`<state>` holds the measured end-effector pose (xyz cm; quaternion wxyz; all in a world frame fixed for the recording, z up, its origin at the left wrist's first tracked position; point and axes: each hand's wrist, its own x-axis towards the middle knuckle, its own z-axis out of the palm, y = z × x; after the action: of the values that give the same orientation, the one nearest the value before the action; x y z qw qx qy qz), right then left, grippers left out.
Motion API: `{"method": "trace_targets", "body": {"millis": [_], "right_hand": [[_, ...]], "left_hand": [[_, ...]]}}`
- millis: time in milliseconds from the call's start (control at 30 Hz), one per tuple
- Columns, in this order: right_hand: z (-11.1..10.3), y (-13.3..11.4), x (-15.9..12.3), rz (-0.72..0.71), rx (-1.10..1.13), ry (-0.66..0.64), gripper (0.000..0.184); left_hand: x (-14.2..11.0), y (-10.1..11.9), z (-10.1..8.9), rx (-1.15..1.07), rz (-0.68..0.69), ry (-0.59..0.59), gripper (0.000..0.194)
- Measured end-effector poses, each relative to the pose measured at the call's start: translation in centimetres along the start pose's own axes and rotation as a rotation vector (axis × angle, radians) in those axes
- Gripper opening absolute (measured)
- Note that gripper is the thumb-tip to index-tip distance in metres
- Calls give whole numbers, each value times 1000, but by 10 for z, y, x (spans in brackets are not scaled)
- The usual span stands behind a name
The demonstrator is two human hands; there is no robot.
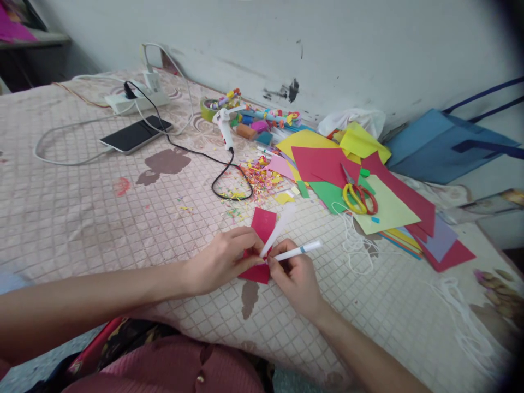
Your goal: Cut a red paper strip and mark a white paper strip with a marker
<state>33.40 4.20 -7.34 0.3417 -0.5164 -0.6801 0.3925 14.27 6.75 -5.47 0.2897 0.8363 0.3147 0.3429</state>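
Observation:
A red paper strip lies on the tablecloth under both hands. My left hand is closed, its thumb and fingertips pinching the lower end of a whitish translucent strip that slants up to the right. My right hand is closed around a white pen with a blue-grey band. The pen's tip end is at my fingertips, close to the left fingertips, and its back end points right. Whether the pen touches the strip or the red paper is hidden by the fingers.
Scissors lie on coloured paper sheets at the right, beside white string. Farther back are a glue gun with a black cord, paper scraps and a blue bag. A phone and power strip are back left.

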Motion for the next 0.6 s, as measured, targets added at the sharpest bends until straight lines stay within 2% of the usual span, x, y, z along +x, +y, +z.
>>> {"method": "trace_targets", "body": {"millis": [600], "right_hand": [[-2, 2, 9, -25, 2, -33, 7]], "left_hand": [[-1, -2, 2, -33, 28, -17, 4]]}}
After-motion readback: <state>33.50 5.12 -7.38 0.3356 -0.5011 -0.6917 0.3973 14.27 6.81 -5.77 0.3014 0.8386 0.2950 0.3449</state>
